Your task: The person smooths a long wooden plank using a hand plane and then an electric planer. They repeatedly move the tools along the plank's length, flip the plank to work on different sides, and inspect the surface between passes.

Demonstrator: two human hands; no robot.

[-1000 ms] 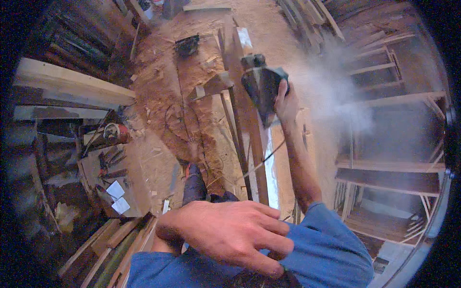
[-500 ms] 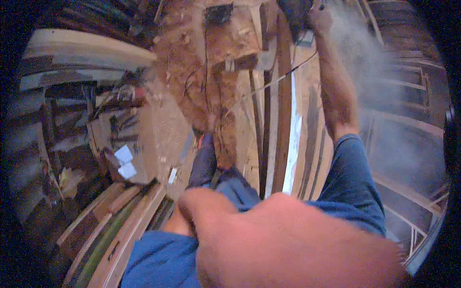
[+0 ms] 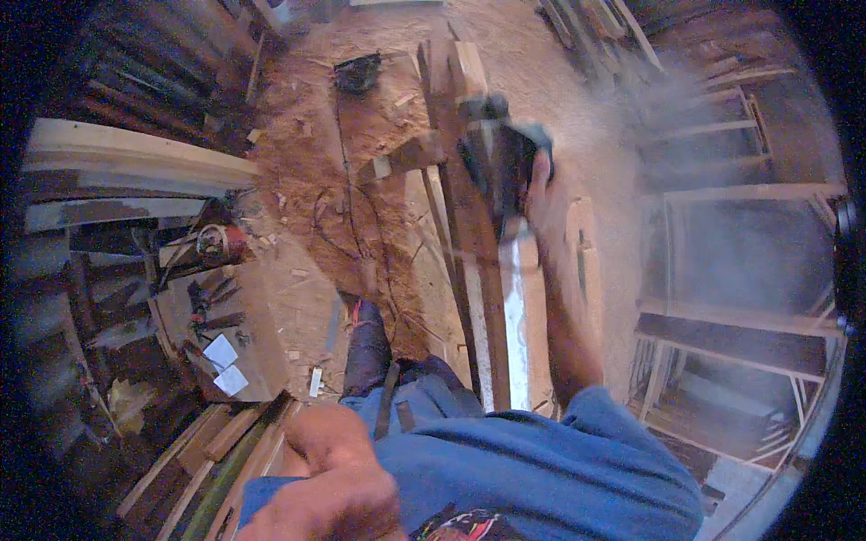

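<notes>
My right arm reaches forward, and my right hand is closed on the side of a dark electric planer. Motion blurs the tool and the fingers. The planer sits on long, narrow wooden boards that run away from me, beside a bright white strip. Close to my body, my left arm is folded at the lower edge. Its fingers do not show, so I cannot tell how that hand is held.
Wood shavings cover the floor, with a dark cable across them. A black object lies farther off. Stacked planks stand left, near a cardboard sheet with two pale cards. Dust hazes wooden frames at right.
The view has shifted, bringing the planer and my right hand fully into sight. My left arm has dropped back toward the lower left. Dust still hangs at right.
</notes>
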